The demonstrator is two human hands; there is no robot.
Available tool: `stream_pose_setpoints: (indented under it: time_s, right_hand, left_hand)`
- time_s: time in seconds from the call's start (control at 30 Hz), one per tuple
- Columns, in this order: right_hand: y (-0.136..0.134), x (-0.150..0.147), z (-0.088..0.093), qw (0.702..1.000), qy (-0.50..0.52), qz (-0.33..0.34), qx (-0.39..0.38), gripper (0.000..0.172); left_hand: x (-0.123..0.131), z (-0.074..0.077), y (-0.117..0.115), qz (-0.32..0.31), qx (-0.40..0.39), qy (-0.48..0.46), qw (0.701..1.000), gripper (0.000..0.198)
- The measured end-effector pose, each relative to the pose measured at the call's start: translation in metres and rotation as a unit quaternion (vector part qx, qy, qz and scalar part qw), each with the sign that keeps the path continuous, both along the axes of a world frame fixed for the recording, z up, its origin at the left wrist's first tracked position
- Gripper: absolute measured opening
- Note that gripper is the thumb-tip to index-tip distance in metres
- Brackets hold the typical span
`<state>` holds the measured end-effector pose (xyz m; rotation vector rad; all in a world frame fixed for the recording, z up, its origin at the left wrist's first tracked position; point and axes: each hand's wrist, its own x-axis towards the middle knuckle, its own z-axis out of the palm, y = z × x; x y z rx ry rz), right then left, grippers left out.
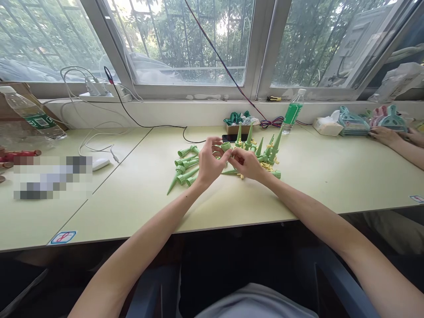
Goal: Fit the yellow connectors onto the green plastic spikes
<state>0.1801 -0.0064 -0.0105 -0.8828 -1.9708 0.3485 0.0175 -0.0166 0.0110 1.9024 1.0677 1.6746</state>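
Observation:
My left hand (211,162) is closed around a green plastic watering spike (225,145), its wide ribbed mouth turned up. Close against it, my right hand (247,163) pinches with thumb and forefinger at the side of the spike. Whatever lies between those fingertips is hidden. Several green spikes (187,164) lie loosely to the left of my hands, their open ends facing different ways. On the right, more green spikes (275,148) stand point up. Small yellow parts (266,166) are scattered around and on them.
A dark phone (228,138) lies behind my hands, near a small box (239,128) with green material. A green-labelled bottle (293,112) and a tissue pack (328,124) stand at the back right. Another person's hand (384,136) is by blue plastic items (353,121). Cables (89,132) lie left.

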Motion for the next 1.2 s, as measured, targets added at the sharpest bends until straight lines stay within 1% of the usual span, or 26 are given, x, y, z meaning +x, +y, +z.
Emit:
stream_pose_setpoints:
  time_s: [0.13, 0.3, 0.37, 0.67, 0.83, 0.97, 1.2]
  right_hand:
    - [-0.0002, 0.0001, 0.0008, 1.0, 0.003, 0.001, -0.007, 0.022]
    - [-0.0018, -0.0003, 0.0024, 1.0, 0.002, 0.008, -0.006, 0.018]
    - [-0.0019, -0.0004, 0.0024, 1.0, 0.001, 0.01, -0.005, 0.019]
    - [0.0007, -0.0001, 0.0019, 1.0, -0.017, 0.011, 0.0, 0.028]
    - [-0.0001, 0.0, 0.0025, 1.0, -0.021, 0.009, 0.011, 0.035]
    - [-0.0008, 0.0008, 0.0027, 0.999, -0.031, 0.008, 0.006, 0.035]
    - [0.0004, 0.0019, 0.0026, 0.999, -0.029, 0.011, 0.016, 0.035]
  left_hand:
    - [0.0001, -0.0007, 0.0007, -0.005, -0.032, -0.014, 0.999, 0.034]
    - [0.0008, -0.0001, -0.0006, -0.052, -0.085, -0.04, 0.994, 0.031]
    - [0.0003, 0.0004, -0.0006, -0.059, -0.099, -0.043, 0.992, 0.031]
    - [-0.0023, -0.0037, 0.0031, -0.052, -0.1, 0.006, 0.994, 0.031]
    - [-0.0024, -0.0042, 0.0038, -0.027, -0.095, 0.013, 0.995, 0.028]
    - [-0.0021, -0.0034, 0.0031, -0.012, -0.09, 0.018, 0.996, 0.027]
    - [-0.0015, -0.001, -0.0011, -0.009, -0.091, 0.034, 0.995, 0.028]
